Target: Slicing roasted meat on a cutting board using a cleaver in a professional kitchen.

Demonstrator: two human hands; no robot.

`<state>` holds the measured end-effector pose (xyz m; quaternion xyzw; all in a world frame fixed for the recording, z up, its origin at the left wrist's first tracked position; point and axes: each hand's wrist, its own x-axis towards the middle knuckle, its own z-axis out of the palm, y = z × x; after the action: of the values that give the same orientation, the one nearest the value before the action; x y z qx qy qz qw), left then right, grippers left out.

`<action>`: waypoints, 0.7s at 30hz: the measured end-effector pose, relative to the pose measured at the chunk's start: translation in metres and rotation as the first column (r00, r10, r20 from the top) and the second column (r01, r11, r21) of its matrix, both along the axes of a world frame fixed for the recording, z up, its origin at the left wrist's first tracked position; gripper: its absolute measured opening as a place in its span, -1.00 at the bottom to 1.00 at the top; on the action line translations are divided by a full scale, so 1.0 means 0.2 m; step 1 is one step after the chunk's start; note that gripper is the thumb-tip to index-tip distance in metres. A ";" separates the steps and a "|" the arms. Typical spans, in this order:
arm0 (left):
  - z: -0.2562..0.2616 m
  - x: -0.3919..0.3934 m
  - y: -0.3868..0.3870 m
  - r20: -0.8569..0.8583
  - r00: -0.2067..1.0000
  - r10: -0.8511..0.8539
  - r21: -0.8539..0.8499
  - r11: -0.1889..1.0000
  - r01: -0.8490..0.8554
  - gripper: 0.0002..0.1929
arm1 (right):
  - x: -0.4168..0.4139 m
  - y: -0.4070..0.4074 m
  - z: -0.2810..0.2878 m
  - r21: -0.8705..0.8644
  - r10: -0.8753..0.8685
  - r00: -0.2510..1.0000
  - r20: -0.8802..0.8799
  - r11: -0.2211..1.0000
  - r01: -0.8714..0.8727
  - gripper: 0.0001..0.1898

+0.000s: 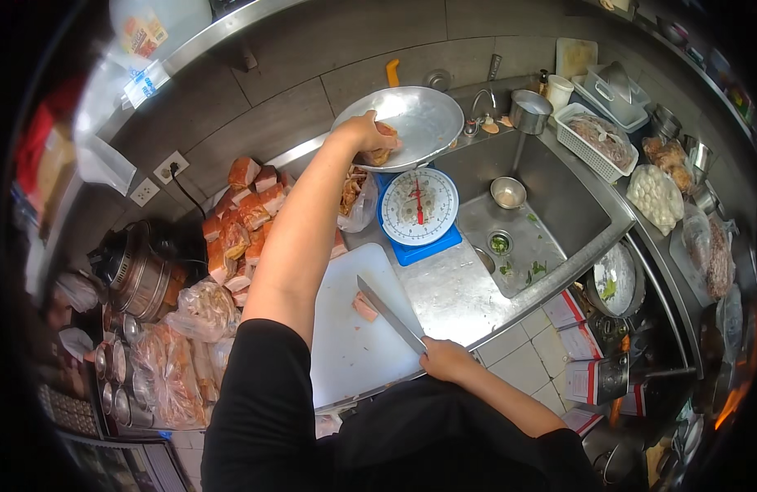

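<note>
My left hand (pixel 367 135) grips a browned piece of meat (pixel 383 142) at the left side of the round metal pan (pixel 418 126) on top of the kitchen scale (pixel 418 206). The scale has a blue body and a white dial with a red needle. In my right hand (pixel 446 360) is a long kitchen knife (pixel 391 317), its blade lying over the white cutting board (pixel 348 350). A small piece of meat (pixel 364 306) rests on the board beside the blade. Left of my forearm, chunks of pork (pixel 253 212) are piled up.
Right of the scale is a steel sink (pixel 538 209) holding a small metal bowl (pixel 508 192) and green scraps. Plastic bags of meat (pixel 169 375) lie at the left, near an electric appliance (pixel 141 270). A white basket (pixel 594 147) with bagged food stands beyond the sink.
</note>
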<state>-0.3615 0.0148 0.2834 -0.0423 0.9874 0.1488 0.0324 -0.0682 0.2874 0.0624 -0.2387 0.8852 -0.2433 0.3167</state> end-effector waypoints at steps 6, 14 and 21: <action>0.02 0.01 0.00 -0.009 0.999 0.033 -0.008 0.999 -0.033 0.29 | 0.00 0.00 0.00 -0.007 0.024 1.000 0.003 1.000 -0.024 -0.66; 0.03 0.00 0.01 -0.026 0.999 0.045 -0.085 0.995 -0.047 0.28 | -0.01 0.01 -0.01 -0.030 0.021 1.000 0.015 0.999 -0.020 -0.66; 0.00 -0.03 0.02 -0.035 0.998 0.045 -0.123 0.991 -0.050 0.22 | -0.01 0.02 -0.01 -0.046 0.015 0.999 0.032 0.999 -0.014 -0.65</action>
<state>-0.3669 0.0195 0.2842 -0.0653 0.9939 0.0887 0.0102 -0.0711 0.2921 0.0605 -0.2483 0.8724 -0.2649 0.3273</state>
